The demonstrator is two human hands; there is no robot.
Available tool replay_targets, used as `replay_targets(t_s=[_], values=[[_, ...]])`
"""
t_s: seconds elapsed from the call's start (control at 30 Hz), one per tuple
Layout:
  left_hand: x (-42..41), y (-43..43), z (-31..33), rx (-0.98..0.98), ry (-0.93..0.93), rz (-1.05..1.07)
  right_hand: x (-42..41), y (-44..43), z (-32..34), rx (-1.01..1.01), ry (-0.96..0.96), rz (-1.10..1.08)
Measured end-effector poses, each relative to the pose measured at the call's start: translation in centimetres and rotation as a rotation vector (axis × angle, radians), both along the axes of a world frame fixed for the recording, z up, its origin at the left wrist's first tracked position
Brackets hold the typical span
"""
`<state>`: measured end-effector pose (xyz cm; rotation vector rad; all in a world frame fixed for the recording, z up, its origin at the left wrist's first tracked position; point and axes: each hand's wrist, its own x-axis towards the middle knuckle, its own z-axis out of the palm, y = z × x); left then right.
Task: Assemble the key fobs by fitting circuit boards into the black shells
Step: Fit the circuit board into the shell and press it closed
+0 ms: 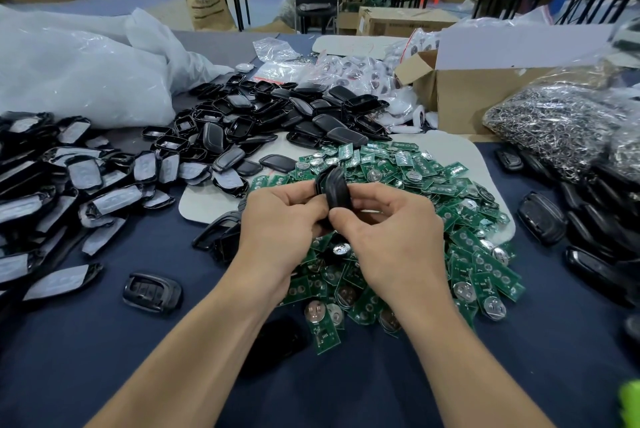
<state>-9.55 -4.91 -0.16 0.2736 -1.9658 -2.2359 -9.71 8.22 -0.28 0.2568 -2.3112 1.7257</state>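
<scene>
Two hands meet at the centre of the view, both clamped on one black shell [334, 188]. The left hand [277, 219] curls its fingers round the shell's left edge. The right hand [391, 230] pinches its lower right edge between thumb and forefinger. The shell stands on edge, lifted clear of the table, directly above the heap of circuit boards [415, 178] (whether a board sits inside it cannot be told).

The green boards, many with a round silver battery clip, spread from 12 o'clock round to 5 o'clock of the hands. They lie partly on a pale mat [194, 202] and partly on the dark blue tablecloth [86, 358].

At 11 to 12 o'clock, beyond the boards, lies a pile of empty shells [277, 112], some hollow side up, some back up. At 9 o'clock a second pile holds film-covered shells [86, 185], each with a grey-white sheet on its face. A single button shell [152, 290] lies alone on the cloth at 8 o'clock.

At 3 o'clock a row of dark fobs [595, 219] lies along the table's right side, with one fob [542, 216] apart from it, nearer the boards.

At 10 o'clock lies a large white plastic sack [79, 67]. At 1 o'clock stands an open cardboard box [460, 95], with small clear packets [346, 71] just to its left. At 2 o'clock is a clear bag of metal rings [554, 122].
</scene>
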Motion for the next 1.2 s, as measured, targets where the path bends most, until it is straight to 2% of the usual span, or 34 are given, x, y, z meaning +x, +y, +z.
replay_targets(t_s=[0.23,0.47,0.7,0.83,0.93,1.07,1.2], values=[[0.1,-0.1,-0.1,0.056,-0.018,-0.095,0.3,0.0,0.1,0.032,0.034,-0.031],[0.0,-0.2,0.1,0.223,-0.040,-0.221,1.0,-0.6,0.4,0.183,0.208,-0.182],[0.0,-0.4,0.1,0.167,-0.032,-0.204,0.9,-0.6,0.4,0.160,0.170,-0.191],[0.2,-0.3,0.2,-0.022,0.039,-0.101,0.4,0.0,0.5,-0.047,-0.048,-0.102],[0.3,-0.1,0.4,-0.193,0.085,-0.010,-0.1,0.6,0.7,-0.393,-0.356,0.062],[0.2,-0.5,0.9,-0.064,0.036,0.055,-0.8,1.7,1.0,-0.867,-0.689,0.245],[0.0,-1.0,1.0,0.118,-0.029,0.117,-1.0,2.4,1.0,-0.928,-0.704,0.348]])
